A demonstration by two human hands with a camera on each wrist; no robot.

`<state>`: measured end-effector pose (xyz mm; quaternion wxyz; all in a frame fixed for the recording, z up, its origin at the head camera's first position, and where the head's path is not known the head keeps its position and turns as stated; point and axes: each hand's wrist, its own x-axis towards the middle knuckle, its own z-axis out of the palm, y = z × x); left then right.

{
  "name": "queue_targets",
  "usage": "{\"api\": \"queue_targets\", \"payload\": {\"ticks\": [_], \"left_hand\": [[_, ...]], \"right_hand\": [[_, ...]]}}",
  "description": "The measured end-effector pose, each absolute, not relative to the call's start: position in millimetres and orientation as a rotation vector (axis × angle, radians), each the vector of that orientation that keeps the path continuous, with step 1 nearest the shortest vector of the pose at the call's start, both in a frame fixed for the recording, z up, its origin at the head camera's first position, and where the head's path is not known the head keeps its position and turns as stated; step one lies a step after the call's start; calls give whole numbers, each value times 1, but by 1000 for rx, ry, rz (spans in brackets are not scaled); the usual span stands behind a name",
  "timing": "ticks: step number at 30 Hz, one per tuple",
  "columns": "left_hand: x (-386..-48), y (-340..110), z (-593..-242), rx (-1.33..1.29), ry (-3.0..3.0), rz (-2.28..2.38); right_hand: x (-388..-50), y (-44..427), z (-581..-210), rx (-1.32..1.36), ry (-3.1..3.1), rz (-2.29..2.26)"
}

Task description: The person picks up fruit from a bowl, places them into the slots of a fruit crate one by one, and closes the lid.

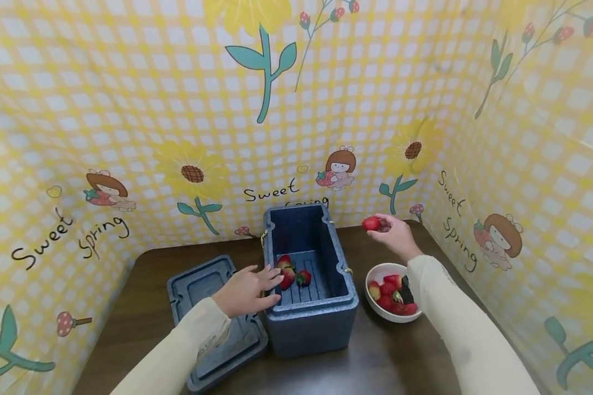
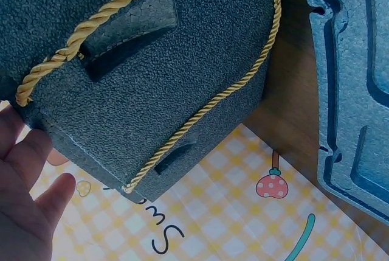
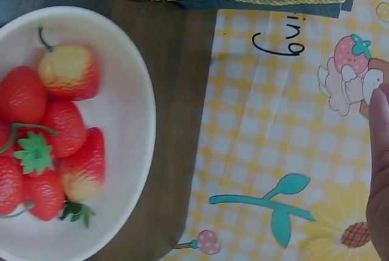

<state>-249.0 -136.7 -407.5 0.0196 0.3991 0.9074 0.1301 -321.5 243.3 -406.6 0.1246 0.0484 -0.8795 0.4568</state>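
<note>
- Plainly, in the head view the right hand pinches one red strawberry between thumb and fingers, above the far right of the desk, past the bowl and apart from the box. Held near the fingertips, it could slip if the pinch slackens, or bruise if it is real and squeezed hard.
- The left hand grips nothing, its fingers spread over the box's left rim, near the strawberries in the box. A strawberry dropped on that side could hit those fingers; leaning on the rim could tip the box.
- The right sleeve passes close by the bowl, so a low sweep of the arm could knock it.
- In the left wrist view, loose-looking fingers lie by the box's corner; contact is unclear. The yellow rope could snag a finger, and the lid could be bumped.
- In the right wrist view, the held fruit is out of sight, so the grip cannot be checked there. A curling stem in the bowl could tangle with its neighbours.
</note>
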Motion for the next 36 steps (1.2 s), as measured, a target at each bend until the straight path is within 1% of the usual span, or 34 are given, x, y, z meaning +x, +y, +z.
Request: {"api": "queue_targets", "payload": {"ticks": [6,13,21,30,36], "left_hand": [[-255,-137,-404,1233,2803,382],[-252,-137,-405,1265,2799,346],[-252,-139,-409,1242,2812,340],[-248,-139,-413,1258,2819,369],[-248,-138,-406,1263,2830,343]], "right_hand": [[-346,225,-378,212,-2560,1366],[-355,198,-357,247,-2577,1432],[-360,179,-356,246,-2634,1612],[-364,167,-354,342,-2752,1507],[-369,153,-341,422,-2796,1409]]}}
